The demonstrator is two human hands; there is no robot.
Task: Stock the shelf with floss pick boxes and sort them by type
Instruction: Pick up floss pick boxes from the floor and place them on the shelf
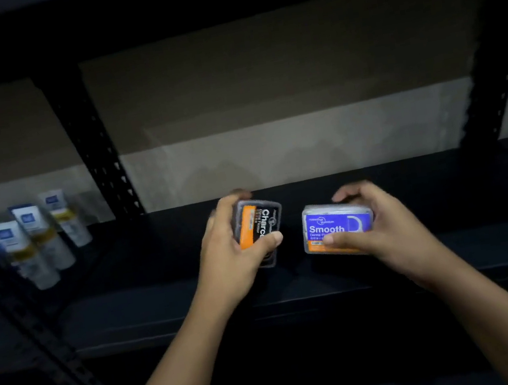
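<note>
Over the dark shelf board (431, 196), 2 hands are each holding 1 floss pick box, side by side and a little apart. The left hand (233, 256) is gripping the black box (259, 225), fingers curled round its far edge and thumb pressing across its near face. This clear case is carrying a black label with an orange stripe and white lettering starting "Charc", and it is sitting turned so the lettering is running sideways. The right hand (382, 224) is clasping the blue box (335, 227), fingers wrapping over its top and right end, thumb lying along its lower front edge. Its label is reading "Smooth" in white on blue, with an orange band at the bottom. Whether either box is touching the board or hanging just above it is too dim to tell. Both bare forearms are reaching in from the bottom of the view. In the neighbouring bay to the left, past a black perforated upright (98, 151), several white tubes (38, 235) with blue labels are standing in a cluster. A pale wall (289, 149) is showing behind the shelf.
</note>
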